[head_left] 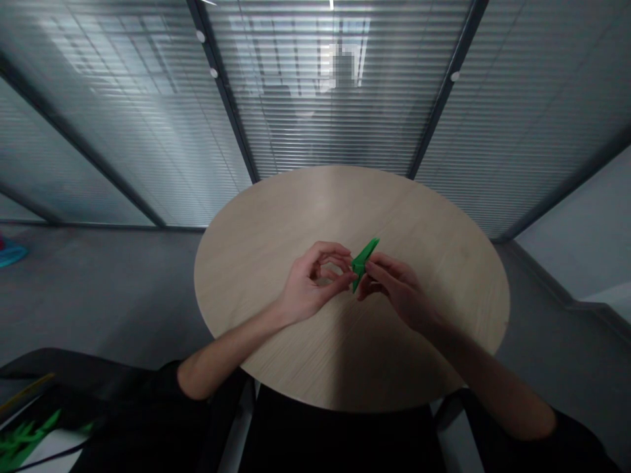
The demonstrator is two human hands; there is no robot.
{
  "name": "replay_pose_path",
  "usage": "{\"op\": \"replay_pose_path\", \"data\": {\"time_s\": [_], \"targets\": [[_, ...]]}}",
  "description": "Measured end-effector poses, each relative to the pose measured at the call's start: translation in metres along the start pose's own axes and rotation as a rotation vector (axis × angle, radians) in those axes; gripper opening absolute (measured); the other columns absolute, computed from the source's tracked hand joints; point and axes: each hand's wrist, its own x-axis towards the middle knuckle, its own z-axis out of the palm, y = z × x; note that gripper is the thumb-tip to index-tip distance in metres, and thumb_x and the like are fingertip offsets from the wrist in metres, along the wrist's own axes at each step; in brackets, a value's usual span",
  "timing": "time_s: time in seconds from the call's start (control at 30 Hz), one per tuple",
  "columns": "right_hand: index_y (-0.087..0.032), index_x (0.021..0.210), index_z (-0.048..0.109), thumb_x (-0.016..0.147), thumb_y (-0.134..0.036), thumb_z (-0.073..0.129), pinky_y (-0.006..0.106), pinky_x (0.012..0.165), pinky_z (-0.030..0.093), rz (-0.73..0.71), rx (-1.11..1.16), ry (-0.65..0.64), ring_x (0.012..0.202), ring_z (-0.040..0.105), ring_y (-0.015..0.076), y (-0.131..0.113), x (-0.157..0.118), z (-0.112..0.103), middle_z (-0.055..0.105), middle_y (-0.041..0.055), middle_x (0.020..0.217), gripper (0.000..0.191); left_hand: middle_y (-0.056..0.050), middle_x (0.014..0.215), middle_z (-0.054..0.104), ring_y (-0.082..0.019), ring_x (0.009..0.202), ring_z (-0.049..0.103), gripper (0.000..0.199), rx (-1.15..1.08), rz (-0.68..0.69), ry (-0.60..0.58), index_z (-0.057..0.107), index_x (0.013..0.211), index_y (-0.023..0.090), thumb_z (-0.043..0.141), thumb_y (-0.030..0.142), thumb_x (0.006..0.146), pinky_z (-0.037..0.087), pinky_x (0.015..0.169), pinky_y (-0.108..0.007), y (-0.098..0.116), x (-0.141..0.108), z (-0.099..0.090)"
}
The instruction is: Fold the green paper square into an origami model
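Between my hands, above the middle of the round wooden table [340, 203], is a small folded green piece [363, 257] with a long pointed end tilted up to the right and a shorter point downward. The fingertips and thumb of my left hand [315, 279] pinch its left side. On its right side, the fingers of my right hand [397, 286] are closed on it near the middle. Part of the piece is hidden behind the fingertips.
Glass panels with blinds [335, 118] stand behind the table. At the lower left, several green pieces [27, 440] lie by a white item [59, 452] near a dark chair. A blue round object [12, 253] is on the floor at far left.
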Motion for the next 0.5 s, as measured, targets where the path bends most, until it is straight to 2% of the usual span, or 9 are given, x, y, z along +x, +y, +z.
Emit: {"op": "replay_pose_path", "data": {"time_s": [0.5], "targets": [[-0.021, 0.090, 0.071, 0.092, -0.046, 0.072, 0.028, 0.062, 0.061, 0.016, 0.017, 0.015, 0.064, 0.065, 0.0124, 0.0038, 0.0009, -0.0018, 0.068, -0.0001, 0.077, 0.025, -0.006, 0.096, 0.070, -0.016, 0.085, 0.070, 0.034, 0.018, -0.007, 0.008, 0.062, 0.110, 0.018, 0.081, 0.024, 0.082, 0.064, 0.065, -0.023, 0.0006, 0.0003, -0.0004]]}}
